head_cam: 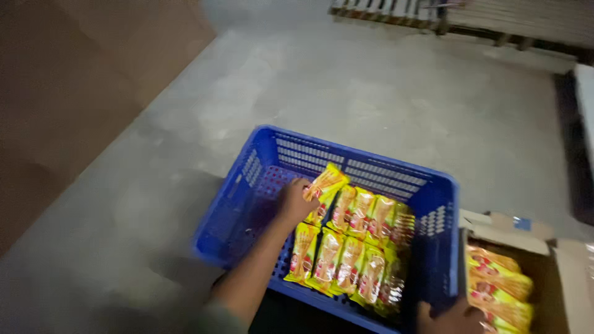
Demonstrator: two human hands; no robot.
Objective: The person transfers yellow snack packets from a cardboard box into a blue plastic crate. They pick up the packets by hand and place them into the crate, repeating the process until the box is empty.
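A blue plastic crate (pixel 266 143) sits on the concrete floor and holds two rows of yellow snack packets (pixel 349 260) standing on edge. My left hand (pixel 293 199) reaches into the crate and is shut on one yellow packet (pixel 326 183) at the left end of the back row. Low at the right, my right hand (pixel 450 318) rests at the crate's near right corner, against the cardboard box (pixel 506 230); whether it grips anything is unclear. That box is filled with more yellow packets (pixel 500 286).
A grey concrete floor (pixel 383 93) spreads beyond the crate. A brown cardboard sheet (pixel 68 93) covers the left side. Wooden pallets (pixel 433 12) lie at the far top right. A dark gap and a pale edge (pixel 585 105) run along the right.
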